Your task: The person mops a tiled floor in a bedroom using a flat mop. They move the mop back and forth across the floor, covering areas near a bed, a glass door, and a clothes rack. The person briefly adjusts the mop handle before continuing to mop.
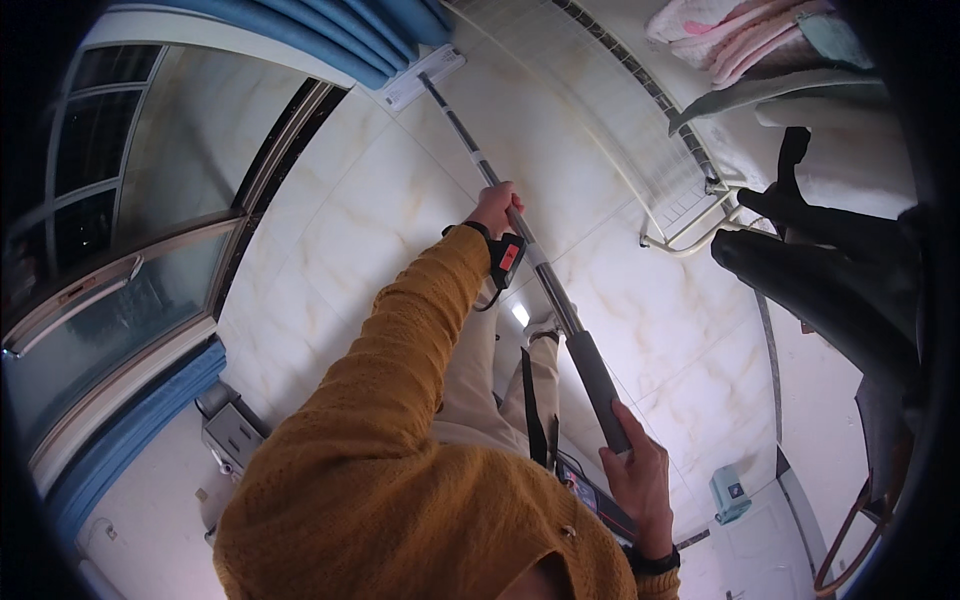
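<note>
A flat mop (545, 270) with a long grey pole slants from near my body up to the far left of the head view. Partway along the pole, my left hand (495, 207) is closed around it. Lower down, at the thick dark grip end, my right hand (640, 482) holds the handle with fingers and thumb wrapped about it. The pale mop head (425, 80) lies flat on the marbled tile floor (350, 190), touching or just beside the hem of a blue curtain (330, 35).
At left a sliding glass door (120, 290) has a metal frame. To the right stands a pale metal rack (690, 225), with pink cloths (740, 30) and dark garments (830, 270) near it. A light blue box (730, 494) sits at lower right, a grey case (235, 432) at lower left.
</note>
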`<state>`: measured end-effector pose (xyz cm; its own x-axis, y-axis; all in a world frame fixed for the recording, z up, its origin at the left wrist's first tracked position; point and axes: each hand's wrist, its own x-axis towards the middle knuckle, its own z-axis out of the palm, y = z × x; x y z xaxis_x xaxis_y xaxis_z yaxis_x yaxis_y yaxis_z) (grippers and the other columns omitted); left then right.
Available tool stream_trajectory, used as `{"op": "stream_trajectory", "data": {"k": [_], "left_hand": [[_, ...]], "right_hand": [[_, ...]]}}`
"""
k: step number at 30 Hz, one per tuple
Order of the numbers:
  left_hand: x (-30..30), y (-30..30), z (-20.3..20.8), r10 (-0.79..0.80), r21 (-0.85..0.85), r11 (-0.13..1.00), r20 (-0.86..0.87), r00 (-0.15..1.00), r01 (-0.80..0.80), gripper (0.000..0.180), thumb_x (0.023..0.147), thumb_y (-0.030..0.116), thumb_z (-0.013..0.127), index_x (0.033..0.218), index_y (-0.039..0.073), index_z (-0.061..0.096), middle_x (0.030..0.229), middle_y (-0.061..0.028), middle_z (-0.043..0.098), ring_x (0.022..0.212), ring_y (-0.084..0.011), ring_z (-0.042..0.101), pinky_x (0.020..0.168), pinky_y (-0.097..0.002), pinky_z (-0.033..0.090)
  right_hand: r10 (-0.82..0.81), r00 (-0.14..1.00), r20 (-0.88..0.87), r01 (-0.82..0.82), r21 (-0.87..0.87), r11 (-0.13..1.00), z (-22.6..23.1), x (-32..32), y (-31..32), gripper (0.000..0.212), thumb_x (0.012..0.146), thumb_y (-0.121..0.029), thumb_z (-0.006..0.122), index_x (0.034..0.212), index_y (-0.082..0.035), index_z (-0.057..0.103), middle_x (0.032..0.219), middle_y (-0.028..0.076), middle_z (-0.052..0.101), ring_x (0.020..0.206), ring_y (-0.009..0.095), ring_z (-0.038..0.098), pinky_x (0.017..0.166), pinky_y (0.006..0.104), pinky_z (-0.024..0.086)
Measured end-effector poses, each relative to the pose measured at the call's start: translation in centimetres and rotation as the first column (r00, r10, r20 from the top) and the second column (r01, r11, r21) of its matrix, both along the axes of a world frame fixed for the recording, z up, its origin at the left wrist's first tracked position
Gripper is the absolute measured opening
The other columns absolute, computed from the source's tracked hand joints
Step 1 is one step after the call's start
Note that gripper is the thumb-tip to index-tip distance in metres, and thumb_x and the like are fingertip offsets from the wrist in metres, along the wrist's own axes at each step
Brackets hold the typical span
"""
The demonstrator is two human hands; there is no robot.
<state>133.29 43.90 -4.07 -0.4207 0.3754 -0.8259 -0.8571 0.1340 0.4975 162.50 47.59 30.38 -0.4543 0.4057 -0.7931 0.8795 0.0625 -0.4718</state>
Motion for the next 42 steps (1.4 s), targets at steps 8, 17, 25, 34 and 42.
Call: {"op": "stream_trajectory", "data": {"k": [8, 17, 25, 34, 42], "left_hand": [[22.5, -2.9, 1.6, -0.197, -0.008, 0.978, 0.303, 0.932, 0.209, 0.01, 0.079, 0.01, 0.053, 0.071, 0.004, 0.049, 0.061, -0.0094, 0.052, 0.054, -0.0243, 0.056, 0.048, -0.0373, 0.049], [34.7, -5.2, 9.4, -0.232, -0.171, 0.89, 0.629, 0.742, 0.423, 0.021, 0.08, 0.01, 0.054, 0.092, -0.003, 0.043, 0.081, -0.0115, 0.049, 0.069, -0.0244, 0.059, 0.054, -0.036, 0.052], [21.4, -1.8, 1.9, 0.073, -0.214, 0.976, 0.139, 0.988, -0.042, 0.021, 0.079, 0.013, 0.055, 0.069, 0.001, 0.04, 0.055, -0.007, 0.045, 0.042, -0.0201, 0.048, 0.035, -0.0328, 0.04], [-0.7, -3.7, -2.6, -0.055, -0.303, 0.952, -0.017, 0.998, 0.047, 0.028, 0.088, 0.029, 0.051, 0.085, 0.002, 0.043, 0.065, -0.0081, 0.043, 0.055, -0.0233, 0.049, 0.051, -0.0416, 0.049], [14.2, -5.5, 2.6, -0.493, 0.18, 0.869, 0.26, 0.83, 0.46, 0.046, 0.09, 0.045, 0.042, 0.094, -0.001, 0.045, 0.07, -0.0134, 0.058, 0.054, -0.025, 0.06, 0.048, -0.0422, 0.052]], "right_hand": [[0.036, 0.979, 0.2, -0.053, 0.082, 0.995, 8.3, 17.8, -3.9, 0.054, 0.072, -0.008, 0.06, 0.123, -0.005, 0.045, 0.09, 0.019, 0.061, 0.079, 0.026, 0.061, 0.067, 0.036, 0.048], [0.058, 0.761, 0.646, -0.113, 0.044, 0.993, 10.5, 32.1, -13.7, 0.033, 0.079, -0.031, 0.056, 0.105, -0.01, 0.051, 0.074, 0.017, 0.061, 0.068, 0.038, 0.058, 0.059, 0.0454, 0.047], [-0.03, 0.927, 0.373, -0.002, 0.084, 0.996, 0.8, 19.0, -7.9, 0.061, 0.068, -0.008, 0.066, 0.125, -0.009, 0.043, 0.088, 0.019, 0.063, 0.081, 0.033, 0.062, 0.071, 0.0365, 0.048], [0.198, 0.98, -0.033, -0.197, 0.017, 0.98, -4.2, -1.7, -3.0, 0.063, 0.07, -0.009, 0.062, 0.129, -0.02, 0.042, 0.08, 0.018, 0.062, 0.076, 0.036, 0.06, 0.066, 0.0399, 0.048], [0.152, 0.981, 0.123, -0.165, 0.103, 0.981, 3.8, 10.7, -2.9, 0.057, 0.066, -0.007, 0.063, 0.121, -0.019, 0.051, 0.084, 0.017, 0.063, 0.076, 0.034, 0.061, 0.066, 0.0394, 0.048]]}}
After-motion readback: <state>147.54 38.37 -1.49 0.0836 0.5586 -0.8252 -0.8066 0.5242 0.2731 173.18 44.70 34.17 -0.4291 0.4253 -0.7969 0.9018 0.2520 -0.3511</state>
